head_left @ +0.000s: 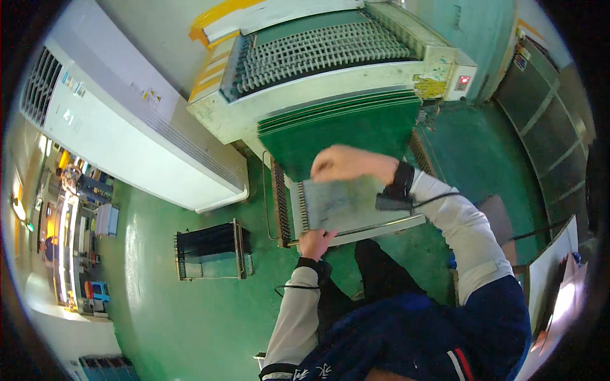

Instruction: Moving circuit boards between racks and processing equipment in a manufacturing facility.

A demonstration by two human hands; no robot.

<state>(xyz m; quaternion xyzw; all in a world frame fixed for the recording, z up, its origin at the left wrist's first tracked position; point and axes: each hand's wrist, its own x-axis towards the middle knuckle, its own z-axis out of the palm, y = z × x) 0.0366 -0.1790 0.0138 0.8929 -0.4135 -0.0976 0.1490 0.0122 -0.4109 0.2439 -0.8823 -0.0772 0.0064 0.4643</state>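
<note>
My left hand is closed around the front left corner of a slotted rack, at its metal bar. Inside the rack lies a greyish translucent sheet or board. Above it, my right hand is curled in front of the green panels and slightly blurred; whether anything is between its fingers is hidden. Several large green panels stand upright, one behind another, just beyond the rack. Dark bands with cables sit on both my wrists.
Behind the panels stands a conveyor machine with rows of rollers. A tall white cabinet unit is at the left. On the green floor stands another rack holding dark boards. Grey panels lean at the right. Someone is far left.
</note>
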